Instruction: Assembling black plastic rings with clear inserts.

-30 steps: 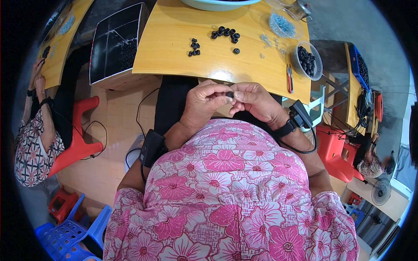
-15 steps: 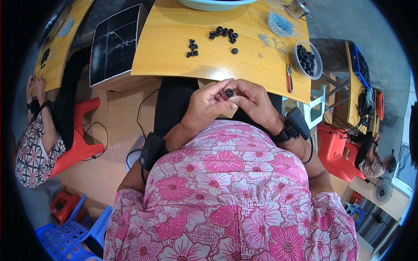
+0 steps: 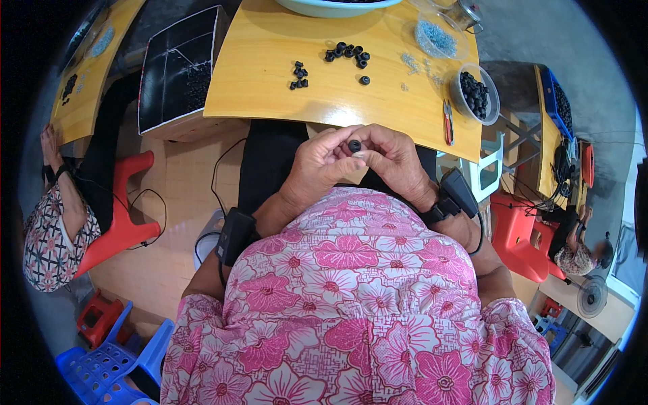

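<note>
A small round black part (image 3: 354,145), knob-like in shape, sits pinched between the fingers of both hands just off the table's near edge. My left hand (image 3: 318,159) grips it from one side with thumb and fingers. From the other side my right hand (image 3: 391,156) closes on it too, thumb tip against its lower edge. Whether a smaller piece is hidden in the fingers I cannot tell. On the table beyond lie a group of larger black parts (image 3: 348,51), a single black part (image 3: 364,79) and a group of smaller black pieces (image 3: 299,75).
On the yellow table (image 3: 263,40) stand a clear tub of black parts (image 3: 474,94), a dish of small bluish pieces (image 3: 436,38) and red-handled pliers (image 3: 449,123). A light-blue basin (image 3: 331,8) is at the far edge. A black-lined box (image 3: 177,71) stands left. Co-workers sit on both sides.
Both my hands stay together around the black part, with only a tiny shift. The co-worker's hands at the left have drawn back slightly from the table.
</note>
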A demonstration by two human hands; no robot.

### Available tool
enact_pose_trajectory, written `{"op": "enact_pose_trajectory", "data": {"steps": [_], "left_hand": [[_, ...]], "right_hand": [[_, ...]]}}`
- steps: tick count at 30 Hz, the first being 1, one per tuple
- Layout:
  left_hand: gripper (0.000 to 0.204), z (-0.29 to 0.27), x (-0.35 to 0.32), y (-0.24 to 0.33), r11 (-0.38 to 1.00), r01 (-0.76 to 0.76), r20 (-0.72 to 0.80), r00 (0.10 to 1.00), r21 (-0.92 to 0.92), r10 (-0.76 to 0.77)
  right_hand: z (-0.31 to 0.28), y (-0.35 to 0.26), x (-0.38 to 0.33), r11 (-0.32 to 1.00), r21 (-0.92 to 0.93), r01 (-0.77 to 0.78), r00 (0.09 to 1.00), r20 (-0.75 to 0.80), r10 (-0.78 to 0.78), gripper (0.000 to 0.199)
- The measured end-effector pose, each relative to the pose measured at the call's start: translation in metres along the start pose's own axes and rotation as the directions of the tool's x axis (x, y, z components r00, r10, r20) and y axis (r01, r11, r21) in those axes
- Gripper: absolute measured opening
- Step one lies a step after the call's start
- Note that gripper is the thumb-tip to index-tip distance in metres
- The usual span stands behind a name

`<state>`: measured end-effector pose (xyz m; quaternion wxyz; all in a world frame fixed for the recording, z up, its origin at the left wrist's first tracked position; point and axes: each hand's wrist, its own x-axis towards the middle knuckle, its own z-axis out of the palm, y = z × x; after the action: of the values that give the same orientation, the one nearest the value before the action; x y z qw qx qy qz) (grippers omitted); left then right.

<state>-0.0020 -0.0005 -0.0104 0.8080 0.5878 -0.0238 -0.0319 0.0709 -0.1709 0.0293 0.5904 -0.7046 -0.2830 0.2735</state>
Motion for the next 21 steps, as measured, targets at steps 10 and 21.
{"op": "enact_pose_trajectory", "data": {"steps": [10, 21], "left_hand": [[0.048, -0.001, -0.001, 0.004, 0.995, 0.017, 0.013, 1.000, 0.099, -0.018], [0.046, 0.002, -0.001, -0.005, 0.997, 0.047, 0.000, 0.999, -0.054, -0.047]], "right_hand": [[0.002, 0.000, -0.002, 0.998, -0.035, -0.049, 0.999, -0.001, 0.049, 0.016], [0.003, -0.001, -0.001, 0.997, -0.051, -0.065, 0.997, -0.032, 0.064, 0.017]]}}
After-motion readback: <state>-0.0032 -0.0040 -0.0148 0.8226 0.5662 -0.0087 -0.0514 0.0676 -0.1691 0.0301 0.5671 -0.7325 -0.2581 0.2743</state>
